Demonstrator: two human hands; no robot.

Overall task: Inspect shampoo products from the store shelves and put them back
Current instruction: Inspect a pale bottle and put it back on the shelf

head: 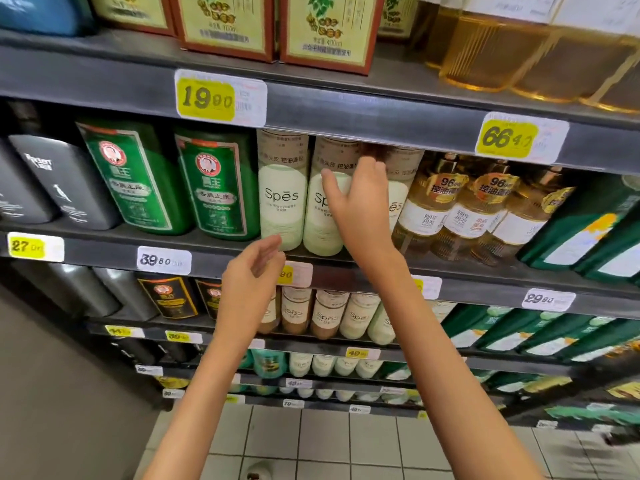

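Looking along the middle shelf [104, 249], we find the right hand [358, 206] clamped on the middle Spes bottle [320, 233]. The thumb lies across the pale green front. The fingers curl over the brown upper band toward 3 o'clock. Their tips are partly hidden, so the wrap appears complete, but we cannot confirm it. The bottle stands on the shelf, in its row, with its base near the front edge.

The left hand [252, 275] hovers at 7 o'clock from that bottle, in front of the shelf rail. Its fingers are loosely apart and hold nothing.

Adjacent items:
- At 9 o'clock, just beside the gripped bottle, stands a second Spes bottle [282, 202].
- At 3 o'clock, a third Spes bottle [398, 199] shows partly behind the right hand.
- Farther toward 9 o'clock stand two green bottles [214, 188].
- Farther toward 3 o'clock stand the amber bottles [450, 209].
- At 11 o'clock, on the rail above, sits a yellow price tag [207, 97] reading 19.90.
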